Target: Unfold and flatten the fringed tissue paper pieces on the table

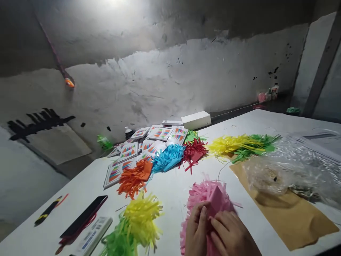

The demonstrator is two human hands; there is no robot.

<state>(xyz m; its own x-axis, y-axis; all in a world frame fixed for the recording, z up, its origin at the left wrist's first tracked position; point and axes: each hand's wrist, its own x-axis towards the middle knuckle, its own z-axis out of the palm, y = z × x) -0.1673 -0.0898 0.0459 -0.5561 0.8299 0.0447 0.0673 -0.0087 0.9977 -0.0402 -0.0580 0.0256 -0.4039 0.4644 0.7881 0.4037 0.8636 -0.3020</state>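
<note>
Pink fringed tissue paper (197,192) lies on the white table at the front, with a flat, folded pink strip along its middle. My left hand (197,227) pinches the strip from the left, thumb and fingers together. From the right, my right hand (231,231) presses its curled fingers on the same pink paper, close to the left fingertips. The lower part of the paper is hidden behind both hands. Just left of them sits a yellow fringed tissue bunch (144,217) joined to a green one (119,238).
Orange (135,177), blue (169,156) and red fringe bunches (194,153) lie farther back, before stacked printed packets (160,134). Brown paper (298,220) and clear plastic (282,170) are at right. A black phone-like slab (85,215), white box (93,234) and cutter (48,211) lie left.
</note>
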